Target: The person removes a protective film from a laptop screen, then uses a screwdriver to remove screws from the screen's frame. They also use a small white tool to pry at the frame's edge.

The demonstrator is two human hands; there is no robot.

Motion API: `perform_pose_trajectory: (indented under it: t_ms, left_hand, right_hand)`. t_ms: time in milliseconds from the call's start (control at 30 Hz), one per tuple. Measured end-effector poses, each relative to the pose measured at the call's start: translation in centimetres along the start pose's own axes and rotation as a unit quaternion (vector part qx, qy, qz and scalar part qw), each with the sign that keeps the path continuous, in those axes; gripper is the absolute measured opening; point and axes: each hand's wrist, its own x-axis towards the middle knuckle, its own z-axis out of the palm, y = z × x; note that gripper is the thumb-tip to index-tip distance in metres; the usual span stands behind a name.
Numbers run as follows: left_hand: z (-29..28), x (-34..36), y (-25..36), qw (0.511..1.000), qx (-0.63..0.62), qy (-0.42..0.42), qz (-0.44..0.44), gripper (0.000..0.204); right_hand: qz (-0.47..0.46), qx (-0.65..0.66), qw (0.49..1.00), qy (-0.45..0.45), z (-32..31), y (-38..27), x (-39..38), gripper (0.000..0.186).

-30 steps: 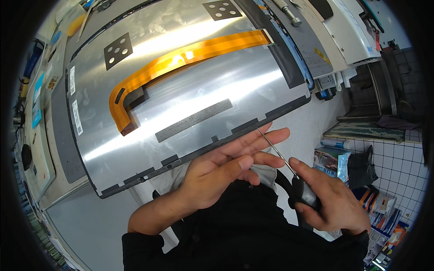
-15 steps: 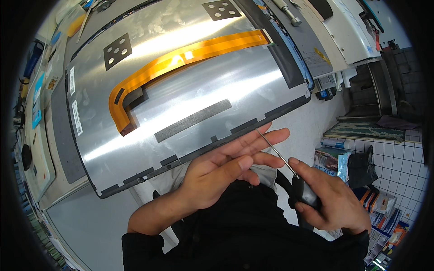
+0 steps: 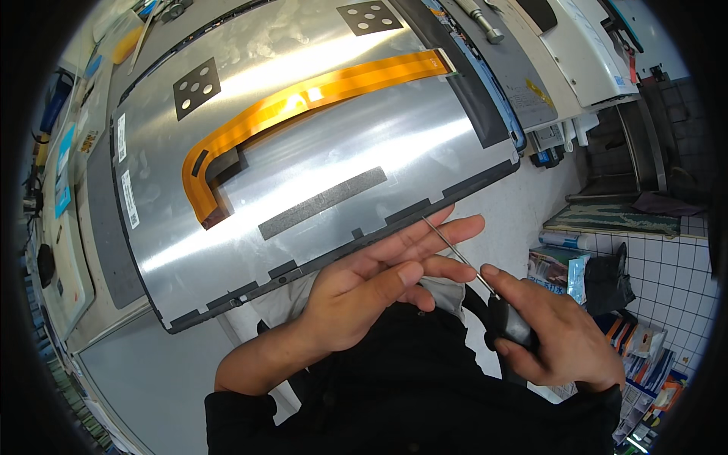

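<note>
A large silver display panel point(image 3: 250, 174) with a black rim lies tilted across the bench edge, its metal back facing up. A wide orange flex cable point(image 3: 303, 95) curves over it. Below the near rim my left hand point(image 3: 371, 284) is turned palm up, fingers stretched toward the right and the thumb lying over them; the fingertips are close against the rim. My right hand point(image 3: 561, 326) grips a screwdriver point(image 3: 513, 322) by its dark handle. The thin shaft crosses over my left fingers, and its tip is at the panel's near rim.
A grey work mat point(image 3: 523, 91) lies under the panel, with a metal tool point(image 3: 485, 23) at its far right. White equipment point(image 3: 580, 53) stands beyond it. Packages and boxes point(image 3: 644, 364) are on the right, near a white grid surface point(image 3: 667, 284).
The screwdriver tip has shifted slightly left along the panel's rim, and my right hand has moved very little. My left hand and the panel have stayed almost in place.
</note>
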Motion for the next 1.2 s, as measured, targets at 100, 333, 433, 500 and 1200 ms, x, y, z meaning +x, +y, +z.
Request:
perform_pose_trajectory:
  t_ms: [100, 333, 433, 500, 1200]
  left_hand:
    - [-0.04, 0.02, -0.02, 1.0, 0.003, -0.002, 0.003, 0.055]
    - [0.05, 0.01, 0.14, 1.0, 0.004, 0.002, -0.002, 0.055]
    - [0.13, -0.04, 0.19, 1.0, 0.003, 0.008, -0.005, 0.055]
    - [-0.06, -0.1, 0.26, 1.0, 0.003, -0.008, -0.015, 0.055]
    - [-0.34, -0.68, 0.64, 0.999, 0.002, -0.019, -0.026, 0.055]
  right_hand:
    - [0.005, 0.006, 1.0, -0.005, -0.13, -0.14, 0.12, 0.08]
    - [0.006, 0.004, 1.0, -0.005, -0.1, -0.14, 0.13, 0.081]
    - [0.002, 0.005, 1.0, -0.004, -0.03, -0.1, 0.25, 0.081]
    - [-0.001, 0.002, 1.0, -0.006, -0.09, -0.13, 0.29, 0.081]
    - [-0.03, -0.008, 1.0, -0.005, 0.13, -0.04, 0.43, 0.081]
